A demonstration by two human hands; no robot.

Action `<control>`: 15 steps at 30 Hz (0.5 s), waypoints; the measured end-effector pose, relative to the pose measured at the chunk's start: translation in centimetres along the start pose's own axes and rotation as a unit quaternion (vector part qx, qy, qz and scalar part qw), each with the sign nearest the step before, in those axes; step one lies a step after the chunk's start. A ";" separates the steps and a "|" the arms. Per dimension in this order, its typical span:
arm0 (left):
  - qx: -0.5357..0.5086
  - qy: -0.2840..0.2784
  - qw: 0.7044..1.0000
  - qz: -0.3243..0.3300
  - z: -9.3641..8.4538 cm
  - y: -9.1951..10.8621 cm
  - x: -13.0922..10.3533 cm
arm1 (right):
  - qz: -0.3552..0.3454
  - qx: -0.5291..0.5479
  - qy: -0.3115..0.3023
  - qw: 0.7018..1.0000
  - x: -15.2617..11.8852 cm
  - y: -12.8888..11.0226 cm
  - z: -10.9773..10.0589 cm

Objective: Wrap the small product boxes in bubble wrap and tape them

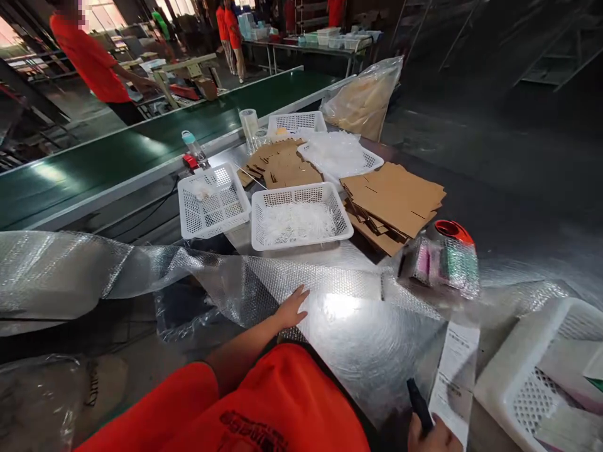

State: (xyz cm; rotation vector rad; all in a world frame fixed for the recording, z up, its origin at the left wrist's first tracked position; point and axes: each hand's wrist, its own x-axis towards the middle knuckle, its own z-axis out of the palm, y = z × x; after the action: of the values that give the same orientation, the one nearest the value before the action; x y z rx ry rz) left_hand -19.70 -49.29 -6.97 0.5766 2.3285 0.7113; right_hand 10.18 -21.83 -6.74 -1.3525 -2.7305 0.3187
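My left hand [292, 309] rests with its fingers spread on the near edge of a long strip of bubble wrap [268, 279], which crosses the metal table [377, 351]. At the bottom right, my right hand [434, 434] is closed around a dark, stick-like tool [419, 403]. Beside that hand lies a printed paper sheet [455, 370]. Further up on the right, a bubble-wrapped bundle [443, 265] with pink and green parts sits next to a red ring-shaped object [454, 231].
Behind the wrap stand a white basket of clear strips [301, 220], another basket [211, 204] and stacked cardboard [396, 198]. A large white crate [499, 376] is at the right. Beyond the table runs a green conveyor [155, 144]; a person in red [92, 53] stands behind it.
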 end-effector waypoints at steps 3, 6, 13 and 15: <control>-0.017 0.075 0.997 -0.019 -0.4 -1.0 -0.3 | -0.141 0.044 -0.044 0.988 1.5 -7.7 0.6; 0.079 0.143 0.984 -0.072 -1.4 -2.3 -0.8 | -0.213 0.057 -0.145 0.965 2.7 -15.4 1.1; 0.219 0.057 0.970 -0.092 -1.4 -4.9 -1.4 | -0.121 0.200 -0.232 0.944 6.6 -23.5 1.9; 0.235 0.070 0.966 -0.084 -0.5 -5.5 -1.4 | -0.036 0.264 -0.208 0.941 8.7 -23.4 2.3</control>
State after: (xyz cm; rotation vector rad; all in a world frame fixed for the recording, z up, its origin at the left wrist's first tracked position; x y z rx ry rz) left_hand -20.27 -54.41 -9.48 0.5335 2.6575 0.1159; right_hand -13.65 -29.01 -4.02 -1.1254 -2.6704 1.3534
